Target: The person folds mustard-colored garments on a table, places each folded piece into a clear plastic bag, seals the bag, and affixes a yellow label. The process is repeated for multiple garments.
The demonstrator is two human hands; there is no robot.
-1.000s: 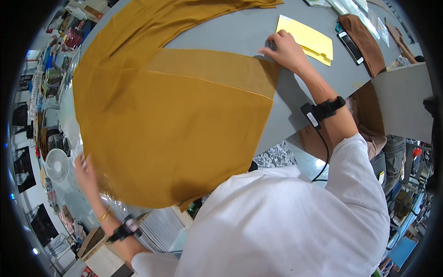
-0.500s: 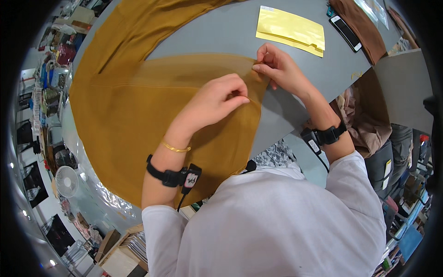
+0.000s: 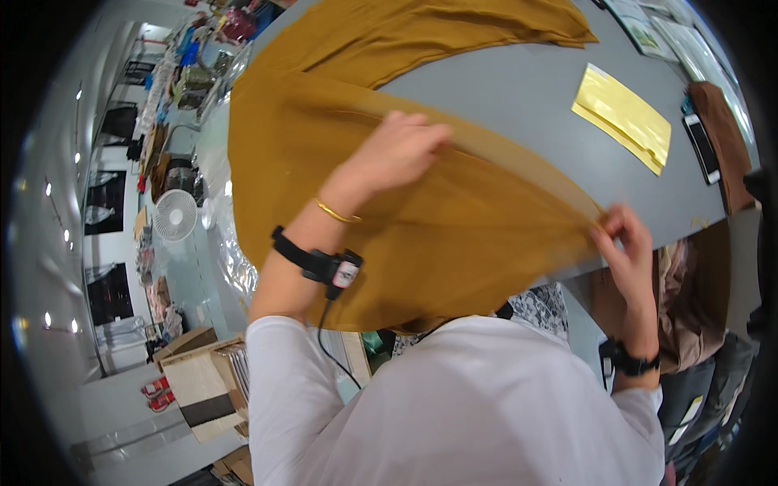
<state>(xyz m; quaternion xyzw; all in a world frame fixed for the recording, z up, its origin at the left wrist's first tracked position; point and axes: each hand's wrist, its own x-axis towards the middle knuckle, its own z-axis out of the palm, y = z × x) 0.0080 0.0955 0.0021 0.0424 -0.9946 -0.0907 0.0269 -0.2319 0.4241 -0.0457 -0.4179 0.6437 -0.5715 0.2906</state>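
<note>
Head view: mustard cloth [image 3: 381, 251] lies across the gray table [image 3: 502, 93], mid-frame; the right hand [image 3: 626, 239], at right, pinches its edge between thumb and finger, apparently to hold the sheer border [image 3: 506, 154] taut; the left hand [image 3: 393, 154] curls, blurred, above centre, grip unclear

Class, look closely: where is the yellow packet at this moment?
In the head view, the yellow packet lies on the grey table at upper right, between the mustard cloth and the phone.
</note>
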